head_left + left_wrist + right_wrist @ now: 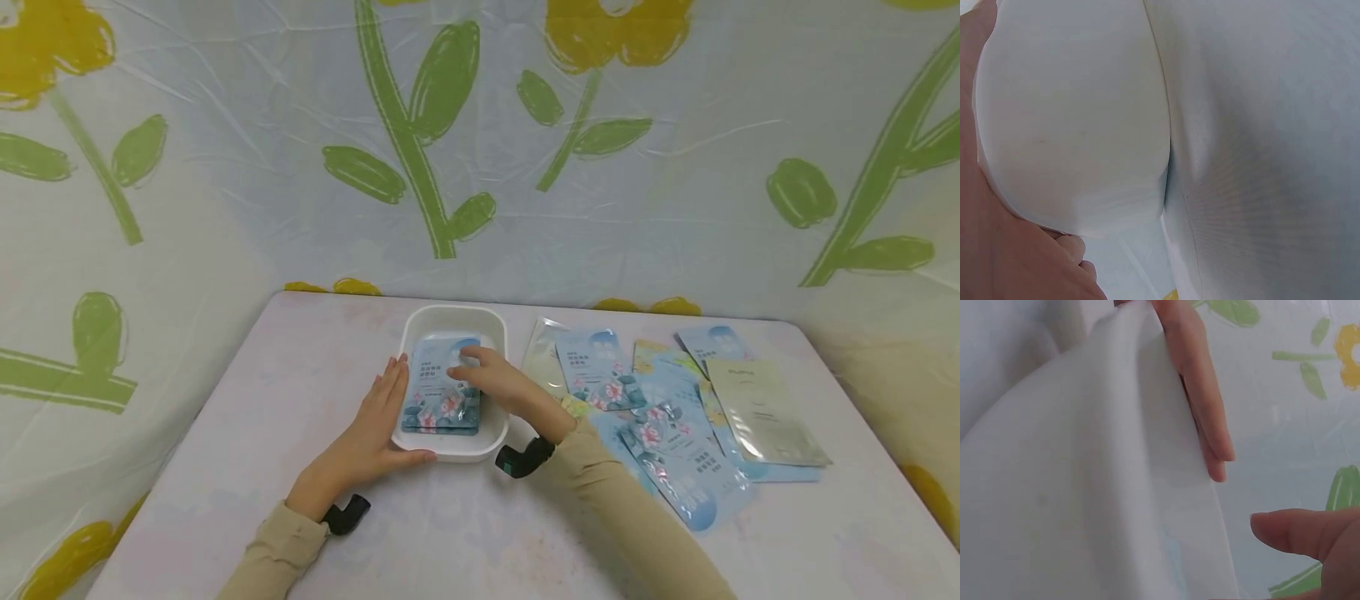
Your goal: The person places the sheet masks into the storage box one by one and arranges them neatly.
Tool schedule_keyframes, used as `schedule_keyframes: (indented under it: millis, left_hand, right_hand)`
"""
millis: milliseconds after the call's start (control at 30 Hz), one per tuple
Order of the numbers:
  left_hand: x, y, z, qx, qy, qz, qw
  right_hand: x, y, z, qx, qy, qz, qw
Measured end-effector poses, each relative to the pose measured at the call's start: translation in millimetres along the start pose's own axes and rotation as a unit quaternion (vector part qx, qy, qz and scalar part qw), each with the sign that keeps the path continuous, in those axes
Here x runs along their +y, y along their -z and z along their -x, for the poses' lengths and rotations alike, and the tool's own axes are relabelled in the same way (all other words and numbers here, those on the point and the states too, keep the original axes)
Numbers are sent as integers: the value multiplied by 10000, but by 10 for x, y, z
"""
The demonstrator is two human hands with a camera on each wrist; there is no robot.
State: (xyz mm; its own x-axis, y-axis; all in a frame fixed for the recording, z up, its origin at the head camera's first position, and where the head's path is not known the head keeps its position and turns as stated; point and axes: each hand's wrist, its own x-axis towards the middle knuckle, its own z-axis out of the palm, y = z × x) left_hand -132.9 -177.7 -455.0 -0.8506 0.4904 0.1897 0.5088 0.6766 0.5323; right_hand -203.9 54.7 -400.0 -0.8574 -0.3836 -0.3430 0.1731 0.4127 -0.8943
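A white rectangular tub [454, 311] with rounded corners holds a small stack of blue sachets [435, 375] printed with pink flowers. My left hand [367, 433] lies along the tub's left side, fingers straight against the outer wall and thumb at the front corner. The left wrist view has the tub's smooth outer wall [1072, 112] up close against the palm. Reaching in from the right, my right hand [506, 385] has its fingertips over the upper right of the top sachet. Its thumb [1291, 532] is extended in the right wrist view, with the left fingers [1200, 394] along the rim beyond.
Right of the tub, several flat sachets overlap on the pale table [247, 467]: blue floral ones [686, 462], a silvery-gold one [765, 412] and a pale one [543, 358] nearest the tub. Behind the table hangs a cloth backdrop [285, 200] with large printed flowers.
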Motion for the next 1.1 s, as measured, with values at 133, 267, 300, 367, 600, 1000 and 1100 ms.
schedule_keyframes:
  millis: [133,267,300,367,600,1000,1100]
  left_hand:
    - [3,-2,7,2,42,36,10000]
    - [4,-7,13,-30,127,79,9999]
    - [3,-8,12,-42,124,76,9999]
    - [5,-8,11,-61,145,72,9999]
    - [13,6,11,-13,-7,6,10000]
    - [3,5,-2,60,-186,-29,9998]
    - [4,2,-7,61,-203,-37,9998]
  right_hand:
    - [21,9,-14,29,-98,-268,9996]
    - [28,9,-8,-43,-132,-333,9993]
    - [27,9,-3,-62,-127,-329,9994]
    - [20,2,15,-131,-132,-343,9992]
    - [17,-88,53,-99,-231,281,9993]
    - [120,-344,15,-279,637,3449,9360]
    - [134,-393,49,-191,662,3861,9199]
